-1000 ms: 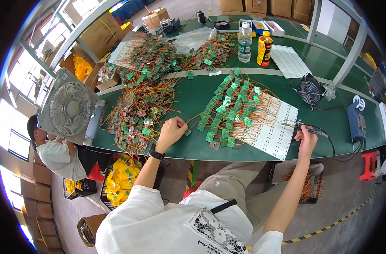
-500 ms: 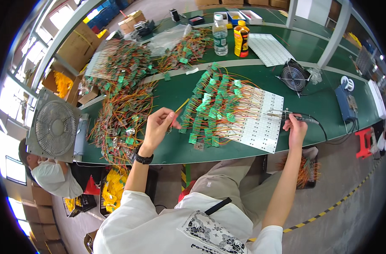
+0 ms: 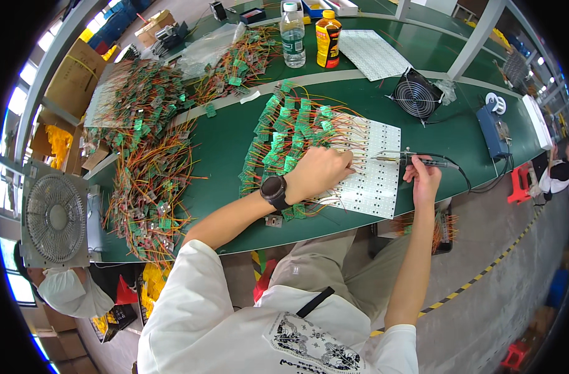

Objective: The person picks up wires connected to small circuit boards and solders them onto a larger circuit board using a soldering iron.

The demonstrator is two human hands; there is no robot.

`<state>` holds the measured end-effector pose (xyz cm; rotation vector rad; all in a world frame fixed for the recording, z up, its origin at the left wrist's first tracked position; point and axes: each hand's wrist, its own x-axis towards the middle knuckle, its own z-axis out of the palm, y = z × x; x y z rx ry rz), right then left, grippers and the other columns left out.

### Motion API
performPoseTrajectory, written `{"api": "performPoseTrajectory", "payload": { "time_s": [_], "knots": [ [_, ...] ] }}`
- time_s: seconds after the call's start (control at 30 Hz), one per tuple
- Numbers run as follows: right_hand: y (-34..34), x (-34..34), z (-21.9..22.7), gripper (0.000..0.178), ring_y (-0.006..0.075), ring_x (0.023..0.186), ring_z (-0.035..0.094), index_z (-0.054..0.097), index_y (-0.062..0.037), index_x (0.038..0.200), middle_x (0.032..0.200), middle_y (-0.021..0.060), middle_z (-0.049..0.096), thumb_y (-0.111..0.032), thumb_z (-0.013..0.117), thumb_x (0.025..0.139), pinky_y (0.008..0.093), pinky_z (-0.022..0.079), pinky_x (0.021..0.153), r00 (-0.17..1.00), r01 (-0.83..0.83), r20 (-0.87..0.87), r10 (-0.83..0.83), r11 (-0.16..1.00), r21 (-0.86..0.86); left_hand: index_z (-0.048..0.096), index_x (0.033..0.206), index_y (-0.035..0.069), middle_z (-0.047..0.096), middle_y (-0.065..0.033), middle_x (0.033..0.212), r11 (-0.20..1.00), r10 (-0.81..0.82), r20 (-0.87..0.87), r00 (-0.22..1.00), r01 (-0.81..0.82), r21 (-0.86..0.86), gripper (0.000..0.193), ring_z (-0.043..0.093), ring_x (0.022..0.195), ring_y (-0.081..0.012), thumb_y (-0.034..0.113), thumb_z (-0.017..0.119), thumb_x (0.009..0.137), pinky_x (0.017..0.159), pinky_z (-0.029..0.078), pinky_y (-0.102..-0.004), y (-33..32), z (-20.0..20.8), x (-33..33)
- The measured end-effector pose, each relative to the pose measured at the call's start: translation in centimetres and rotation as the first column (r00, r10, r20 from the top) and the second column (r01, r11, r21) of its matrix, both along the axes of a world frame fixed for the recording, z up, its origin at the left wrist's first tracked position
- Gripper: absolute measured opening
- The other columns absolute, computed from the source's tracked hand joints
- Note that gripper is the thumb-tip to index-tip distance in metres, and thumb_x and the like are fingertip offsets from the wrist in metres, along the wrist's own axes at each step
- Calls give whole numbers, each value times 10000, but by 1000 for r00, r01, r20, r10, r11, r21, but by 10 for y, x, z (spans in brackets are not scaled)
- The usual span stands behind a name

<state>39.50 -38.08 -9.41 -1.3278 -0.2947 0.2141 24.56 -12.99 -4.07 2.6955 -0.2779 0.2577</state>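
My right hand (image 3: 423,177) grips a soldering iron (image 3: 438,162), its thin metal tip pointing left over the white perforated panel (image 3: 378,187). My left hand (image 3: 322,171), with a black watch on the wrist, reaches across the small green circuit boards (image 3: 284,121) to the panel. Its thumb and fingers are pinched together at the soldered wire ends, a little left of the iron's tip; they seem to hold a thin wire, mostly hidden by the hand. Rows of these boards lie along the panel's left side, joined to it by red and yellow wires (image 3: 343,128).
A large heap of wired boards (image 3: 150,162) covers the table's left. Beyond are a clear bottle (image 3: 293,37), a yellow-labelled bottle (image 3: 328,40) and another white panel (image 3: 375,55). A small black fan (image 3: 416,98), blue soldering station (image 3: 493,131) and large fan (image 3: 57,218) flank the work.
My left hand has moved right, from beside the boards to the panel, bringing a thin wire. The right hand still holds the iron over the panel. The whole view has shifted.
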Motion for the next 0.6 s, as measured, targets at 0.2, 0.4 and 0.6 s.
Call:
{"api": "performPoseTrajectory", "payload": {
  "time_s": [0.2, 0.4, 0.6],
  "knots": [
    [2, -6, 1, 183, 160, 521, 598, 641, 46, 1011, 710, 95, 645, -111, 667, 921, 247, 422, 492, 996, 46, 77, -44, 999, -21, 581, 901, 33, 656, -105, 781, 983, -117, 318, 941, 64, 171, 151, 673, 724, -286, 168, 631, 857, 619, 526, -402, -1, -36, 5],
    [2, -15, 6, 182, 167, 545, 587, 643, 49, 1035, 720, 101, 645, -103, 644, 934, 260, 429, 516, 973, 174, 159, -168, 984, -26, 589, 918, 39, 649, -96, 796, 998, -44, 275, 960, 52, -22, 145, 664, 713, -285, 174, 630, 887, 615, 522, -406, -1, -31, 7],
    [1, -24, 4, 184, 176, 548, 610, 646, 62, 1036, 730, 109, 664, -87, 649, 928, 262, 434, 512, 995, 75, 60, -76, 997, 17, 622, 898, 41, 650, -87, 807, 993, -109, 289, 951, 117, -12, 111, 664, 726, -281, 152, 631, 890, 620, 525, -398, 5, -39, 9]
  ]
}}
